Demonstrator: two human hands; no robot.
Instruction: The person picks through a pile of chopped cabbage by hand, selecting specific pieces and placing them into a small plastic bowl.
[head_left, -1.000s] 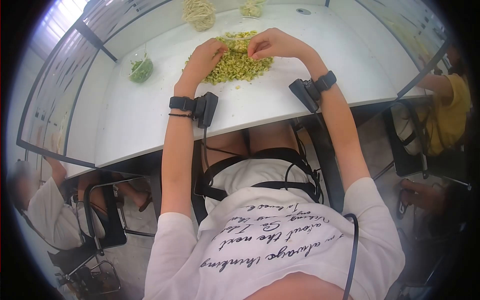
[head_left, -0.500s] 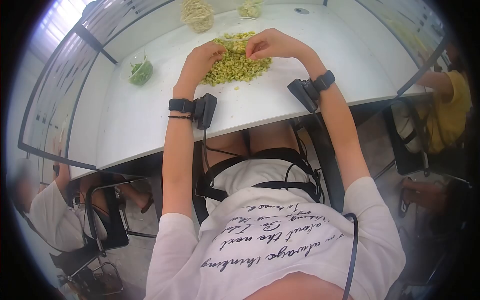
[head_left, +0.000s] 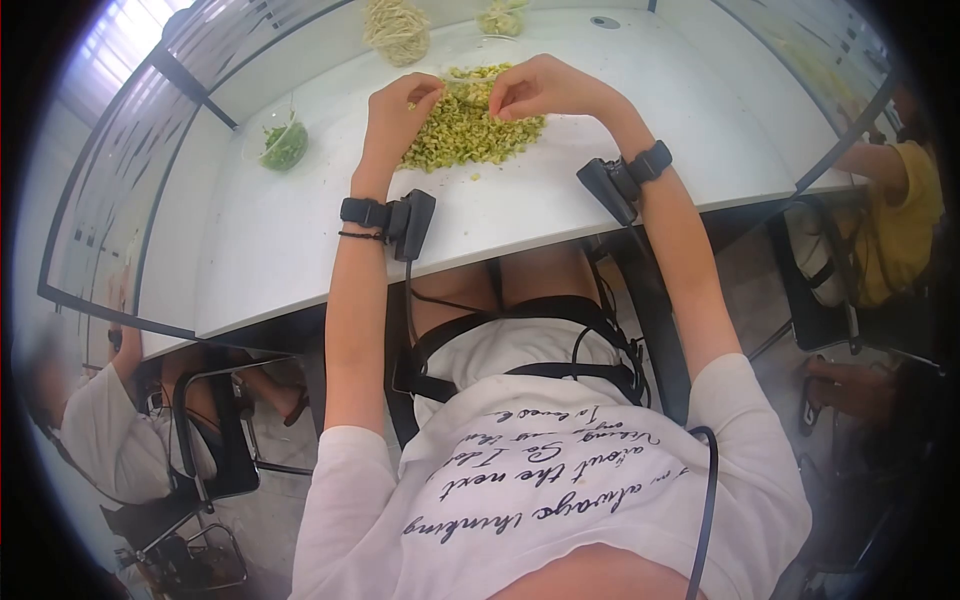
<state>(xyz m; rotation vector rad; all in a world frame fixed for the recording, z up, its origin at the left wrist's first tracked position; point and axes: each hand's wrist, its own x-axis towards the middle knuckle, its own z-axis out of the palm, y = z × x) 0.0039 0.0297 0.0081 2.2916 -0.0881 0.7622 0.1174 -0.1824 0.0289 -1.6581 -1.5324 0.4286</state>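
A heap of small chopped green and yellowish pieces lies spread on the white table. My left hand is over the left side of the heap, thumb and fingertips brought together in a pinch. At the heap's upper right, my right hand has its fingers pinched close to the pieces. Anything between the fingertips of either hand is too small to make out. A clear rim shows at the heap's far edge, between the hands.
A clear bowl with green pieces stands at left. At the back are a bundle of pale strands and a container with pale green bits. Low partitions edge the table. People sit at left and right.
My left hand has lifted slightly up and away from the heap, and its fingers have drawn into a visible pinch. My right hand has hardly moved.
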